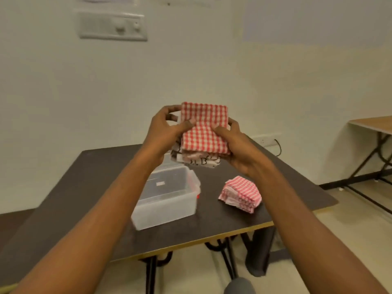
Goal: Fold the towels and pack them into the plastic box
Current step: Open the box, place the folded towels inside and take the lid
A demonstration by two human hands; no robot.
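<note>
Both hands, left (164, 126) and right (235, 141), grip a stack of folded towels (203, 132) held in the air just above the open plastic box (167, 200), with another folded checked pile (240, 194) on the surface (101, 177) right of the box.

1. Both bare forearms reach forward, converging in mid-air.
2. Left hand (167, 129) grips the towel stack (204, 134) at its left edge, thumb on top.
3. Right hand (238, 145) grips the right edge, thumb pressed on top.
</note>
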